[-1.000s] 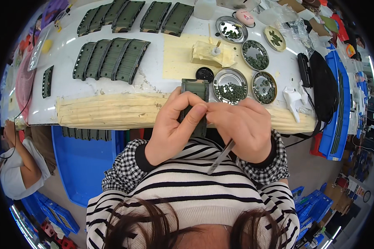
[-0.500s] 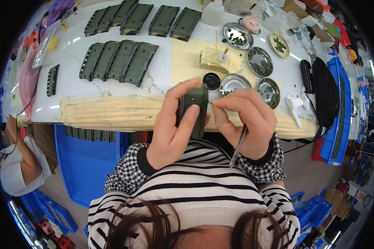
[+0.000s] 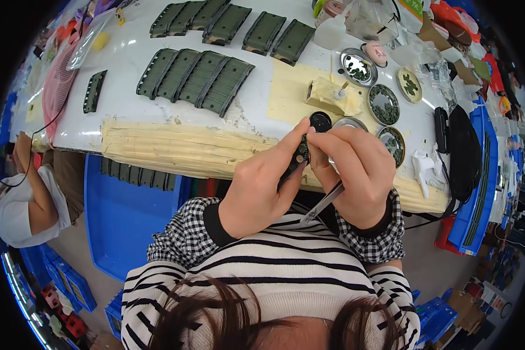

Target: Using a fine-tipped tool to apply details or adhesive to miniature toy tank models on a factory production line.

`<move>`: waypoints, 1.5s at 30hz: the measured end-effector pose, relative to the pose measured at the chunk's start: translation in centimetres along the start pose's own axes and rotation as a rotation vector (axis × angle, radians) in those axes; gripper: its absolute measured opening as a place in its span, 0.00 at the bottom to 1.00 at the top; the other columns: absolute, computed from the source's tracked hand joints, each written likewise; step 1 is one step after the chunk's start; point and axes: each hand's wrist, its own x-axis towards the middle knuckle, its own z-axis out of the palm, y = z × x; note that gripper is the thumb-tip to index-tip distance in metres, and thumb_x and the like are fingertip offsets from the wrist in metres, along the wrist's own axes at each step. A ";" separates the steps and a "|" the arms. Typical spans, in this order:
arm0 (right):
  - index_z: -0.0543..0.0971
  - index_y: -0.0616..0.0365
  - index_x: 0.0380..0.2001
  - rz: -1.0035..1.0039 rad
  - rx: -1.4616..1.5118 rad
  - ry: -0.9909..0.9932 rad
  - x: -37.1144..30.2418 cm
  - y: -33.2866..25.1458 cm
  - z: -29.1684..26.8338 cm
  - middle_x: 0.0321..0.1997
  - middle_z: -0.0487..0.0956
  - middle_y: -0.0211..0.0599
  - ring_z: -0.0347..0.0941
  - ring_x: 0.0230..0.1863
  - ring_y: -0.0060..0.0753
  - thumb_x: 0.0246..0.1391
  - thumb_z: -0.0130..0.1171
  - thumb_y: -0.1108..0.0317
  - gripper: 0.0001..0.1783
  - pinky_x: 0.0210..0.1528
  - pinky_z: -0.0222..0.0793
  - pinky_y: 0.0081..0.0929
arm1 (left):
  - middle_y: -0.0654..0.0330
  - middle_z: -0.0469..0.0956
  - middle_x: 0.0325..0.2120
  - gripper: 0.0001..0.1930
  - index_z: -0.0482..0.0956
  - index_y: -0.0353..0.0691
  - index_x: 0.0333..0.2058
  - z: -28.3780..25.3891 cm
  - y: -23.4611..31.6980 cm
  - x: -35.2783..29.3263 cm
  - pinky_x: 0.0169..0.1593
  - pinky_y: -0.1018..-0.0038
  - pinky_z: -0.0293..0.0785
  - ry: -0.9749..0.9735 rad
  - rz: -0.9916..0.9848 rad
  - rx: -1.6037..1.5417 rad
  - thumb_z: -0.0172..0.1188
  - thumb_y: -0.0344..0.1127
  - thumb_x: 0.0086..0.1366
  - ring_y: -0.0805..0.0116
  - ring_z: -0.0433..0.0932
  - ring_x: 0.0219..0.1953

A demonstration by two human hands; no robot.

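My left hand (image 3: 255, 189) grips a dark green ribbed plastic part (image 3: 296, 161), turned nearly edge-on, its face largely hidden by my fingers. Thumb and forefinger of my right hand (image 3: 359, 175) meet in a pinch at the part's upper end. Whether a small piece sits between those fingertips cannot be made out. Metal tweezers (image 3: 322, 204) are tucked in the same right hand, pointing down toward my striped top. Just beyond my fingertips are a small black round dish (image 3: 320, 121) and a metal dish (image 3: 351, 122), partly covered by the right hand.
Rows of matching green parts (image 3: 195, 81) lie at the left of the table. Round tins (image 3: 384, 105) of small green pieces stand at the right, beside a tape-covered block (image 3: 332, 97). A blue crate (image 3: 131, 219) sits below the padded edge (image 3: 175, 153); another person's arm (image 3: 39, 192) is far left.
The green part has turned from showing its broad face to nearly edge-on. My right fingertips have come up against its end. The table has shifted in view as my head moved.
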 end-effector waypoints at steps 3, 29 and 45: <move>0.78 0.65 0.35 -0.045 -0.038 -0.017 -0.2 0.0 -0.1 0.31 0.76 0.36 0.71 0.24 0.31 0.32 0.61 0.75 0.19 0.24 0.65 0.24 | 0.46 0.77 0.33 0.35 0.61 0.34 0.62 0.1 0.0 0.1 0.32 0.68 0.74 0.007 0.032 0.019 0.58 0.19 0.53 0.55 0.77 0.27; 0.81 0.60 0.33 0.287 0.243 -0.007 0.5 0.2 -1.1 0.28 0.74 0.37 0.72 0.26 0.33 0.38 0.69 0.78 0.14 0.26 0.68 0.24 | 0.48 0.78 0.33 0.25 0.67 0.34 0.56 0.4 -0.8 0.8 0.34 0.73 0.74 0.122 -0.032 -0.105 0.56 0.20 0.58 0.57 0.79 0.29; 0.79 0.61 0.34 0.097 0.204 0.017 0.0 0.4 1.0 0.30 0.75 0.38 0.73 0.23 0.36 0.38 0.68 0.76 0.15 0.24 0.68 0.28 | 0.52 0.75 0.29 0.34 0.65 0.35 0.59 0.3 -1.3 0.4 0.32 0.67 0.72 0.097 0.129 0.142 0.58 0.18 0.49 0.58 0.74 0.27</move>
